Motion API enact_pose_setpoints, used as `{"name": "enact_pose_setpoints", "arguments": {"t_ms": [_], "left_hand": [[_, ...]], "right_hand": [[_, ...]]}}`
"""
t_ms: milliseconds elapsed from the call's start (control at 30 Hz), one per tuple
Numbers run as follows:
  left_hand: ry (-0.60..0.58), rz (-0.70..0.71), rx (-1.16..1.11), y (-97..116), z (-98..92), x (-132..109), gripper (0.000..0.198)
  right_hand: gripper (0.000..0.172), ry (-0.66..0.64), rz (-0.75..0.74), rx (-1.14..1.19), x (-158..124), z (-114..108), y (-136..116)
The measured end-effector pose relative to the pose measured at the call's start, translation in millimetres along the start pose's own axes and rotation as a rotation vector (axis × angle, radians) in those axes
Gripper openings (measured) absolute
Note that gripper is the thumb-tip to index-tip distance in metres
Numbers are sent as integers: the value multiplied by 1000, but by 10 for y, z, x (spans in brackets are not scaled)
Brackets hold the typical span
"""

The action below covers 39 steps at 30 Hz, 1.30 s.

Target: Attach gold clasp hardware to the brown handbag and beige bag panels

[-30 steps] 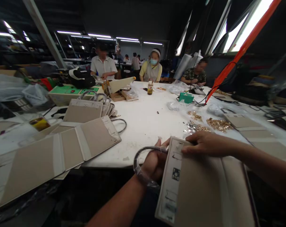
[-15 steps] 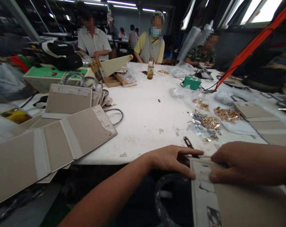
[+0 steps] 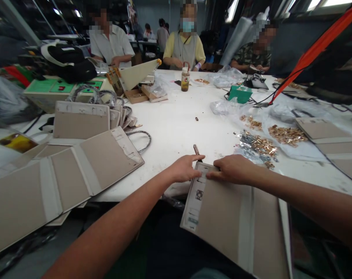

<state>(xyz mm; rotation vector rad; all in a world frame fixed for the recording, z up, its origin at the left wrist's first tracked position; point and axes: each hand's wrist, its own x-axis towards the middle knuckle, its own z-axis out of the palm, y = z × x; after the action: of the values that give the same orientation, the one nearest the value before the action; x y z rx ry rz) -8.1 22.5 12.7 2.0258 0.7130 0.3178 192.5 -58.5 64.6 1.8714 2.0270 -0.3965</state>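
A flat beige bag panel [image 3: 219,209] with a pale strip along its end lies tilted over my lap, its top corner at the table edge. My right hand [image 3: 232,169] is closed on the panel's upper edge, thumb on the near face. At the corner beside it, my left hand [image 3: 184,168] pinches the panel's end, its index finger stretched across a dark strap tab [image 3: 196,150] with a metal fitting that sticks up there. The undersides of both hands' grips are hidden. Below the left hand, a plastic-wrapped handle [image 3: 174,202] partly shows.
More beige panels [image 3: 65,174] with wrapped handles are piled at left. Gold and silver metal pieces [image 3: 256,143] lie in heaps at right, near a green box [image 3: 240,94]. A bottle [image 3: 185,79] stands farther back. An orange strap [image 3: 315,54] slants down at right. Several people sit across the table.
Both hands and the panel have shifted left and farther onto the table edge, and the panel has turned so more of it shows. The view has tipped down slightly.
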Motion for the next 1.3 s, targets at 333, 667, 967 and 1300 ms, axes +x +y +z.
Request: {"name": "enact_pose_setpoints", "arguments": {"t_ms": [333,667,967,1300], "left_hand": [[148,267,425,-58,238,-844,87],[-76,212,812,-287,777,-1494,89],[-7,295,863,-310,777,-1359,89],[-20,290,852,-287,777,-1389,83]], "right_hand": [[68,20,-59,101,273,315,92],[61,115,-82,89,210,457,3],[52,300,126,545,-857,577,1203],[63,95,190,671,-1471,1229,1403]]}}
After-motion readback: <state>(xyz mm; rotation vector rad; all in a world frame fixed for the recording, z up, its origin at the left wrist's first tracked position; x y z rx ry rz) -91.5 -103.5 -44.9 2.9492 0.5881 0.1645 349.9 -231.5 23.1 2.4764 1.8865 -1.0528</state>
